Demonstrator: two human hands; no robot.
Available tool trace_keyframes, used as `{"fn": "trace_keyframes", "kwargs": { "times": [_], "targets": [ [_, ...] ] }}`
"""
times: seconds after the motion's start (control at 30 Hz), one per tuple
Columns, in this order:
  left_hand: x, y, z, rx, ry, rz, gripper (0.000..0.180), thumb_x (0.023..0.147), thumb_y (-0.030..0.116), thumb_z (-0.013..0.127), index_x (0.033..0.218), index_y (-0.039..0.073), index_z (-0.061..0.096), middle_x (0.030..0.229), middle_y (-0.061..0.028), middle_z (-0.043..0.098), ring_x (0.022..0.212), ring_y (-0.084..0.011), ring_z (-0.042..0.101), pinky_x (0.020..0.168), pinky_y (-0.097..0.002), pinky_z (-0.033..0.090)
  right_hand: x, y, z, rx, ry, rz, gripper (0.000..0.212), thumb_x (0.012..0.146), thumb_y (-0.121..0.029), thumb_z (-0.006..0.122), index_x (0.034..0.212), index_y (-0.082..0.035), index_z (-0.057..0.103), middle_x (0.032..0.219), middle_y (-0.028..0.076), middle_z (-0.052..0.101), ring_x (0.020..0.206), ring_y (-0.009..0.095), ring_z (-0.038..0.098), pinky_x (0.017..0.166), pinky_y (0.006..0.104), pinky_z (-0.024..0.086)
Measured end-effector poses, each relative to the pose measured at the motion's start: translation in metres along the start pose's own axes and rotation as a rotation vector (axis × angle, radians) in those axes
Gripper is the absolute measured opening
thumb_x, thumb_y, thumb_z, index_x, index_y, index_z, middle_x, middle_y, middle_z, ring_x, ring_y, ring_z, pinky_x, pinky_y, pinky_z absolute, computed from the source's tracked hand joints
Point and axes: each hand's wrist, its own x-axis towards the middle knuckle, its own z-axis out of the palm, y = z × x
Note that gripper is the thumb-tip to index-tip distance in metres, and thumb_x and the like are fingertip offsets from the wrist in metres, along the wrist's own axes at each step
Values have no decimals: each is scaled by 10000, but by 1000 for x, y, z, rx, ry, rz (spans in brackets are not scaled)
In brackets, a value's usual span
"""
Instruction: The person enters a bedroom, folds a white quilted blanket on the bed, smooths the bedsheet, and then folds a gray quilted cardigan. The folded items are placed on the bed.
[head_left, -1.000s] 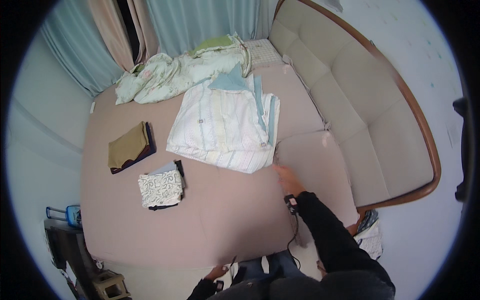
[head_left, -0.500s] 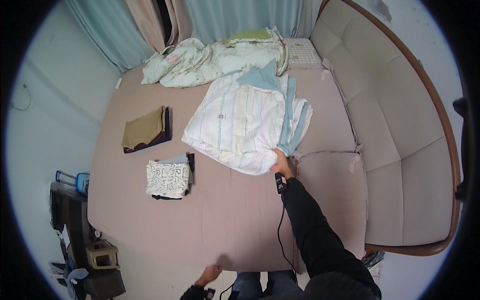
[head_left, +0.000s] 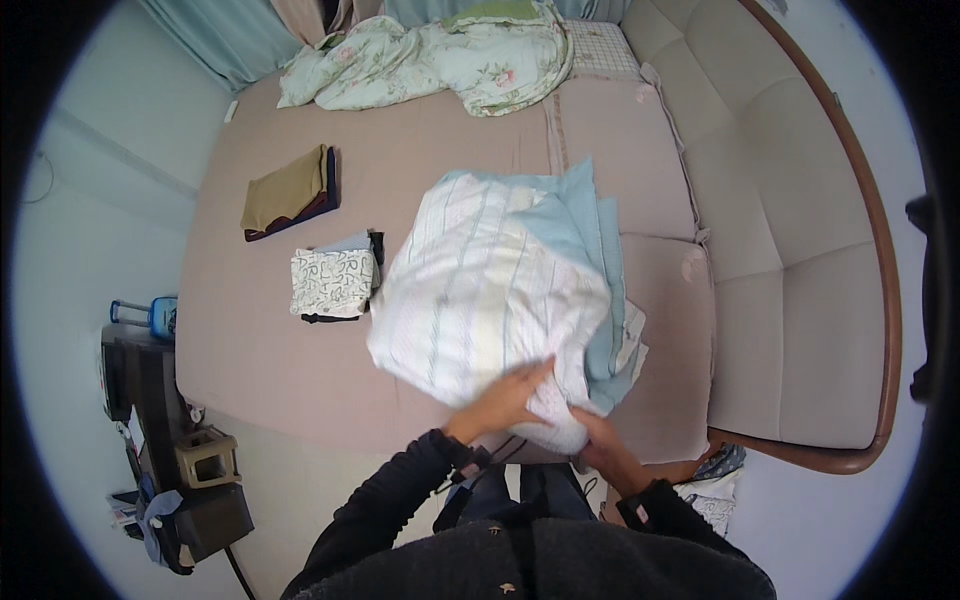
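A white striped blanket (head_left: 470, 270) with a light-blue underside (head_left: 575, 235) lies bunched and partly folded near the front edge of the bed. My left hand (head_left: 502, 402) rests against its near edge, fingers stretched over the white cloth and thumb apart. At the blanket's near right corner, my right hand (head_left: 606, 447) grips the cloth; some of its fingers are hidden by the fabric. Left of the blanket sits a folded stack of clothes with a patterned white piece on top (head_left: 332, 283). Farther back is another folded pile, tan over dark (head_left: 288, 196).
A floral quilt (head_left: 400, 65) lies crumpled along the far side of the bed (head_left: 290, 390). The padded headboard (head_left: 790, 200) borders the right. At lower left stand a beige stool (head_left: 208, 458) and dark furniture (head_left: 215, 520).
The blanket has been pulled toward me, away from the floral quilt. My left hand has come up from beside the bed onto it. My right hand has moved nearer with the gripped corner.
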Motion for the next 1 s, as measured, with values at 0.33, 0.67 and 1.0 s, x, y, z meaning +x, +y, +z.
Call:
{"fn": "trace_keyframes", "kwargs": {
  "times": [0.33,0.67,1.0],
  "targets": [
    [25,-6,27,-338,59,-39,856,739,205,751,1452,19,315,1349,-240,451,1165,-384,513,991,-398,412,-63,1,-33,-371,-156,-70,628,851,-177,706,1371,2,404,1273,95,539,1148,201,522,974,356,409],
    [98,-20,52,97,-213,-513,635,774,224,689,1308,-35,462,1244,-294,518,1184,-400,492,971,-448,421,-81,-18,-31,-959,-297,-312,591,758,-102,763,1260,37,484,1132,102,604,1043,201,573,952,326,423],
    [-124,-5,-226,147,1127,-56,398,978,229,530,1328,39,517,1306,-143,548,1147,-239,521,1009,-378,410,-185,-147,-17,-568,101,-764,600,630,-27,722,1199,30,542,1078,140,641,1015,270,613,886,402,495]
  ]
}}
